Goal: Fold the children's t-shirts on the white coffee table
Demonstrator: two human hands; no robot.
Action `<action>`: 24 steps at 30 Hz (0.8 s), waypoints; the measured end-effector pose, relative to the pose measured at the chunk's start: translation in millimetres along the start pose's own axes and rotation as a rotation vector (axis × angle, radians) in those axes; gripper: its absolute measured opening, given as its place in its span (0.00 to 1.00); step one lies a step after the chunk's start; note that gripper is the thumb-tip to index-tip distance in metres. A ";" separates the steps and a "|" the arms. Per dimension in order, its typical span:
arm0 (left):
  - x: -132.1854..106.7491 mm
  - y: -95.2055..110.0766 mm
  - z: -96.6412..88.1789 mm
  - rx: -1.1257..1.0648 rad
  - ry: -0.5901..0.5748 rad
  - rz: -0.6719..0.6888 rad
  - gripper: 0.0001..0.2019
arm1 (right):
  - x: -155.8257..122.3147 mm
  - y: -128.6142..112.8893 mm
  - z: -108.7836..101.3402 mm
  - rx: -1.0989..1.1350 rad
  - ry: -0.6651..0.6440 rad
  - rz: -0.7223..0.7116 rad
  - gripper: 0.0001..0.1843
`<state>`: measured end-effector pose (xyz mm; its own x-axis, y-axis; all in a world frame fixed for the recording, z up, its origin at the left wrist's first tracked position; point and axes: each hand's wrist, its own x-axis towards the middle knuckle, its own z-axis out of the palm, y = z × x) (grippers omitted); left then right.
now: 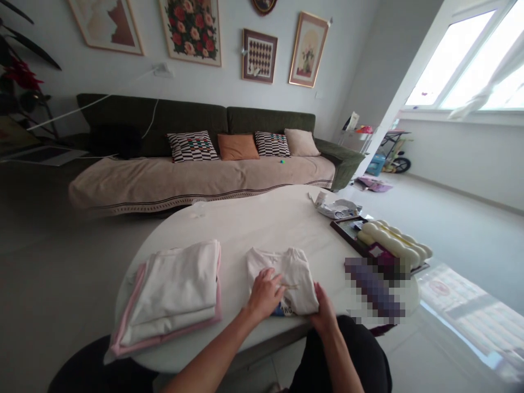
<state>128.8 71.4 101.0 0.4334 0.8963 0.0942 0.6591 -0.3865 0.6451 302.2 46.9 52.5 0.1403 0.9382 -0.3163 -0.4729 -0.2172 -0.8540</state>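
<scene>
A white T-shirt (289,262), folded into a compact shape with a printed picture and dark letters near its lower edge, lies on the white oval table (245,218) in front of me. My left hand (266,292) rests on top of the shirt, its fingers stretched over the cloth. At the shirt's right edge, my right hand (325,310) holds the side of the fabric; some of its fingers are hidden by the cloth. To the left sits a stack of folded white cloth (176,284), with pink cloth (131,303) showing underneath.
On the table's right side are a dark tray (347,234), a cream puffy item (395,240), a crumpled silvery packet (339,207) and a blurred-out purple item (374,289). Behind the table stands a dark green sofa (192,114) with several cushions. My knees are under the near edge.
</scene>
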 end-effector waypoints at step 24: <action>81.2 -108.4 -33.5 0.065 0.095 -0.436 0.14 | 132.0 -65.0 -0.1 -0.661 0.003 0.034 0.17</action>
<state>72.0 193.4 64.1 0.0502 0.9932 -0.1049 0.8063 0.0217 0.5911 351.6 184.9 66.2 0.1378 0.9273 -0.3481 0.1562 -0.3674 -0.9169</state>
